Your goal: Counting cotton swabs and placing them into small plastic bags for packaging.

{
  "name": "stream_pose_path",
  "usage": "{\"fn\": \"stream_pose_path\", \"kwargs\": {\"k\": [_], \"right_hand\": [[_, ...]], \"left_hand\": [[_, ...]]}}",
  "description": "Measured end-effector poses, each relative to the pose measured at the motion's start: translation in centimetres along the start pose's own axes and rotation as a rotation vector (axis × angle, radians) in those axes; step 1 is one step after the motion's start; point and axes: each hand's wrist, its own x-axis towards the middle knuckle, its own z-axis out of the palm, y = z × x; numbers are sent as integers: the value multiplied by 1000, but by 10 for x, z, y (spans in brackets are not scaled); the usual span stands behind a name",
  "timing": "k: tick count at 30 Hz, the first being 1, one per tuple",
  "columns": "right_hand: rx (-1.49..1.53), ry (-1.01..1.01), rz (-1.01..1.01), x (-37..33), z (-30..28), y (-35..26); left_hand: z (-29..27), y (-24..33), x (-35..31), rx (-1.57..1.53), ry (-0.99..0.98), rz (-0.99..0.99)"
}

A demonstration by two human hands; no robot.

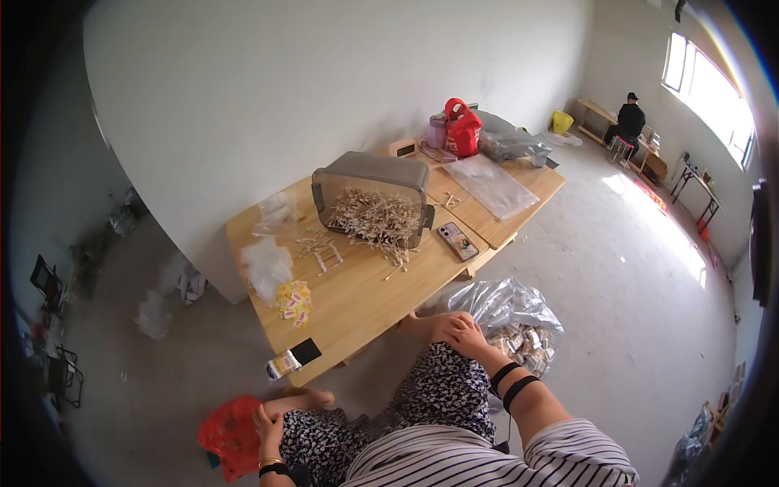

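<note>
My right hand (466,334) lies on my bare right knee with its fingers stretched out, holding nothing. On my left thigh rests my left hand (269,430), its fingers spread against the patterned cloth, beside a red plastic bag (234,438). In front of me, a grey see-through bin (373,170) lies tipped on its side on the wooden table (357,300). Cotton swabs (377,217) heap inside it and spill from its mouth. A few swabs lie loose near a pile of small yellow-and-white cards (294,302).
Right of the bin are a phone (458,242), clear plastic sheets (491,187) and a red bag (462,130). Thin clear bags (268,268) lie on the left. A sack of small packs (523,345) stands by my right leg. Another person (628,120) sits far off.
</note>
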Motion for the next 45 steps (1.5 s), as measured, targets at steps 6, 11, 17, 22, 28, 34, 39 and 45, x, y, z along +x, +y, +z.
{"fn": "stream_pose_path", "kwargs": {"k": [6, 11, 17, 22, 28, 34, 39, 45], "right_hand": [[-280, -286, -40, 32, -4, -29], [-366, -278, -69, 52, 17, 16], [-440, -446, 65, 64, -57, -68], [-452, -507, 43, 75, -68, -99], [-558, -510, 41, 79, -40, -117], [-776, -465, 26, 89, -30, -110], [-714, -504, 136, 106, -47, -65], [-605, -540, 124, 118, -72, -62]], "left_hand": [[6, 0, -12, 43, 57, 106], [-16, 55, -41, 69, -221, -6], [-5, 27, -44, 51, -220, -27], [4, 30, -38, 63, -219, 33], [-9, 55, -45, 37, -212, 145], [-1, 62, -34, 32, -190, 176], [-1, 76, -29, 2, -175, 220], [19, 65, -14, 60, -115, 213]]}}
